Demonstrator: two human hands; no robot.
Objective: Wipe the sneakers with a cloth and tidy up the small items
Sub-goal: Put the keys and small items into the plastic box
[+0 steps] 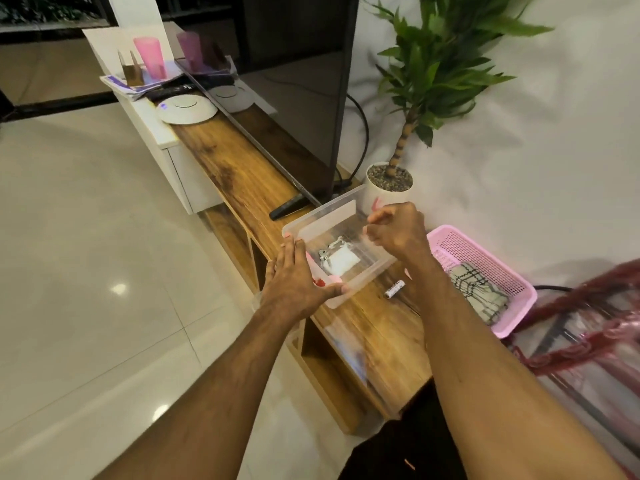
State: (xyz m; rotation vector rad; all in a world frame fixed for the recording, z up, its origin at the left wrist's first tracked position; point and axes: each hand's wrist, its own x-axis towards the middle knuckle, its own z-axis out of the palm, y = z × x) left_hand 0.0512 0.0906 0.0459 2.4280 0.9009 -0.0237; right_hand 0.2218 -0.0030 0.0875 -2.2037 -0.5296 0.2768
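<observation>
While the left hand (294, 275) steadies the clear plastic container (339, 211) on the wooden desk (242, 178), fingers flat along its near-left wall and thumb hooked round the corner, the right hand (394, 232) sits with curled fingers at the far-right rim; whether it pinches the rim cannot be told. Tidying seems the step in hand: keys (323, 254) and a white flat item (343, 259) lie inside, and a battery (395, 289) lies just beside the container. Next, the right hand likely needs to pick up that battery and drop it in. The checked cloth (478, 292) lies in the pink basket (464, 244), and no sneakers are in view.
</observation>
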